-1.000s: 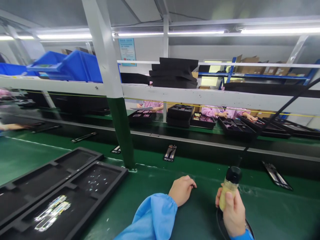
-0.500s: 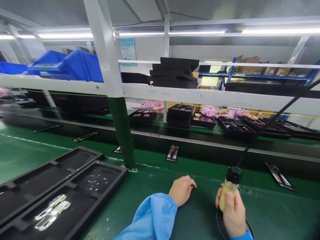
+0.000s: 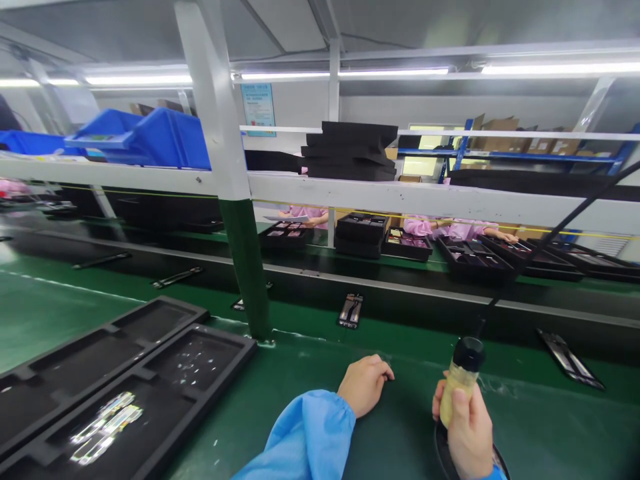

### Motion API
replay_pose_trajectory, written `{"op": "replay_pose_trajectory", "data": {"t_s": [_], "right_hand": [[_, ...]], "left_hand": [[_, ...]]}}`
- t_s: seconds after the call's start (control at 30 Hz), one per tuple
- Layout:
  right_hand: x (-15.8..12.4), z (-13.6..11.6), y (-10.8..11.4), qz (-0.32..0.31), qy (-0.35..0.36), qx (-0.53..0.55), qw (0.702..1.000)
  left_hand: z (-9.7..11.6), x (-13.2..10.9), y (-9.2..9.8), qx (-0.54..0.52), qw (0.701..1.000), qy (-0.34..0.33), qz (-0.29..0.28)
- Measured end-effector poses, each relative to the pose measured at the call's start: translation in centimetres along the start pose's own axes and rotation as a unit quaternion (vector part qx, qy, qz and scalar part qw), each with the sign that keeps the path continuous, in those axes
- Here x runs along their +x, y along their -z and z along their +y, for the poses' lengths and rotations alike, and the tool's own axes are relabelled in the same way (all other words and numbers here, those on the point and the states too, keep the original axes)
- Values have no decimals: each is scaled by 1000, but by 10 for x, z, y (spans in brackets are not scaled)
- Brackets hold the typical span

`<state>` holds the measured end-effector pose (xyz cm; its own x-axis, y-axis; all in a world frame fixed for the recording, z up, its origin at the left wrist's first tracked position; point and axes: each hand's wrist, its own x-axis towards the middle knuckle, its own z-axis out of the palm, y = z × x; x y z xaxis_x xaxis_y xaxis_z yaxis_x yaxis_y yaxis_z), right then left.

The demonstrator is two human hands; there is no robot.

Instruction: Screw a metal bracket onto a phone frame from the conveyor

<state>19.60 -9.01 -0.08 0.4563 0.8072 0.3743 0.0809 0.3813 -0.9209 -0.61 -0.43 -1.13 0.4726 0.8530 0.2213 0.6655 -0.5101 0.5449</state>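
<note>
At the near edge of the green bench (image 3: pixel 300 373), the left hand (image 3: pixel 364 393) rests knuckles-up, its wrist coming straight out of a blue sleeve (image 3: pixel 305 440). Its fingers are curled under in a loose fist, and whether anything lies beneath them cannot be told. Near it, the right hand (image 3: pixel 470 433) stands thumb-up, fingers wrapped tight round the yellowish handle of an upright tool (image 3: pixel 459 377), whose black cap carries a cable (image 3: pixel 550 237) rising to the upper right
</note>
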Motion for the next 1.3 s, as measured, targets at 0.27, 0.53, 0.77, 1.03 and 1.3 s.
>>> {"op": "replay_pose_trajectory", "data": {"t_s": [0.27, 0.53, 0.77, 1.03, 1.3], "right_hand": [[-1, -8, 1, -3, -41, -1, 999], [-1, -9, 0, 0, -32, 2, 999], [-1, -8, 1, -3, -38, 8, 999], [-2, -8, 0, -1, -44, 9, 999], [4, 10, 9, -1, -34, -4, 999]], "left_hand": [[-1, 0, -2, -8, 1000, 3, -6], [-1, 0, -2, -11, 1000, 3, -3], [-1, 1, -3, -19, 1000, 5, 0], [0, -1, -1, -55, 998, 15, 5], [56, 59, 65, -184, 977, 45, 95]]}}
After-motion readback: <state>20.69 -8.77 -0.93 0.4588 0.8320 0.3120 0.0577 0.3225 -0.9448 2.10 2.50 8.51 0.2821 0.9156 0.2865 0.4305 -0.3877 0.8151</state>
